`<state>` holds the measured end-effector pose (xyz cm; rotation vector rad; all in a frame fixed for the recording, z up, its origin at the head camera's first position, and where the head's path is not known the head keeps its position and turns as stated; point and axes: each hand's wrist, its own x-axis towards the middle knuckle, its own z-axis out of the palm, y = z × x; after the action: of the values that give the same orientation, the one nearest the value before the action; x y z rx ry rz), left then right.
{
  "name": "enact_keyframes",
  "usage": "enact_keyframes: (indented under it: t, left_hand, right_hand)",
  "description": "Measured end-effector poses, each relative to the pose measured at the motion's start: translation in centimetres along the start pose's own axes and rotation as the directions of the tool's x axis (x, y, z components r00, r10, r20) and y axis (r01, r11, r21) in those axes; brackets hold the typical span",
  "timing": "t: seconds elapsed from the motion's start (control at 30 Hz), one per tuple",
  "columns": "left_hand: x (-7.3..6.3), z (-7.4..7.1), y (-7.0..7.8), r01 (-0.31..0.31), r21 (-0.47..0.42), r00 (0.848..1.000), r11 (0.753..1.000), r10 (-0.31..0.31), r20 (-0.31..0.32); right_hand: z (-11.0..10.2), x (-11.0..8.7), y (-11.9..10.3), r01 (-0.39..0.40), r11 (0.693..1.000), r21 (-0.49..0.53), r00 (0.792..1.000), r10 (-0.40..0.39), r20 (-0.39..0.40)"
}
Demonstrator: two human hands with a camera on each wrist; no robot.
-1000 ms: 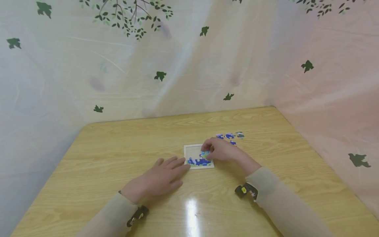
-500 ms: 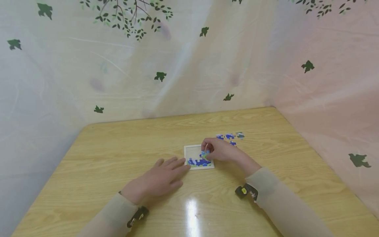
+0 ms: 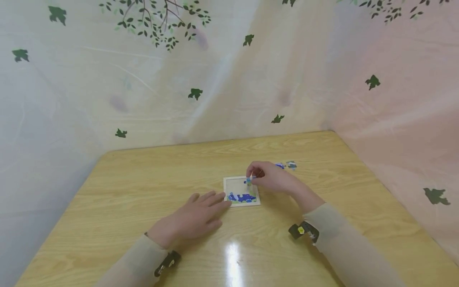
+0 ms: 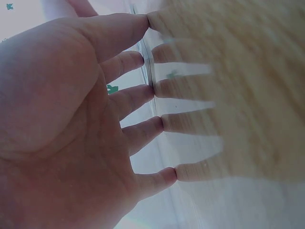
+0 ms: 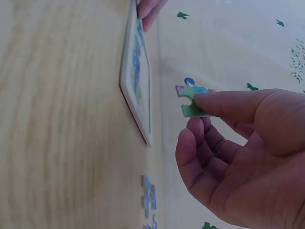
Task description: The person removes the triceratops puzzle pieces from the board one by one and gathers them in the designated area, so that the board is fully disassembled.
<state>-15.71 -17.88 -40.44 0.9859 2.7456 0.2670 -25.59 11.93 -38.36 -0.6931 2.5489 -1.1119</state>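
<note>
My right hand (image 3: 270,177) pinches a green and blue puzzle piece (image 5: 193,98) between thumb and fingers, held up above the right part of a white-rimmed puzzle frame (image 3: 225,185). Along the near edge of that frame lies a row of fitted blue and green pieces (image 3: 242,197); the tray's bare backing shows above them. My left hand (image 3: 195,217) lies with fingers spread and straight, its fingertips on the frame's left rim. In the left wrist view those fingertips touch the tabletop and the frame's edge.
Loose puzzle pieces (image 3: 291,165) lie on the wooden table (image 3: 161,171) beyond my right hand, partly hidden by it. A pale cloth (image 3: 222,99) with printed leaves hangs behind the table and along both sides.
My right hand has lifted the puzzle piece up and slightly away from the fitted row, and it now covers more of the loose pieces. The left hand stays in place.
</note>
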Motion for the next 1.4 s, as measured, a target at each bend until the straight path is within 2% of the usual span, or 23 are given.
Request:
enact_keyframes:
  t: [0.33,0.67,1.07,1.23,1.4]
  left_hand:
    - [0.2,0.2,0.0,0.001,0.008,1.0,1.0,-0.001,0.001]
    - [0.4,0.3,0.0,0.001,0.007,1.0,1.0,-0.001,-0.001]
    - [0.2,0.3,-0.2,-0.017,0.029,1.0,0.999,0.017,-0.009]
    - [0.1,0.2,-0.2,-0.018,0.03,1.0,0.999,0.019,-0.015]
    - [0.1,0.2,-0.1,-0.014,0.021,1.0,1.0,0.015,-0.012]
  right_hand:
    - [-3.1,-1.2,2.0,0.012,1.0,0.002,0.994,-0.012,-0.104]
    - [-6.0,-3.2,3.9,-0.057,0.998,0.004,0.983,0.057,-0.172]
    - [-7.8,-4.8,8.5,-0.118,0.993,0.028,0.973,0.121,-0.195]
    - [-8.1,-4.8,9.6,-0.157,0.986,0.06,0.97,0.166,-0.176]
    - [-8.1,-4.8,10.2,-0.191,0.98,0.051,0.967,0.197,-0.164]
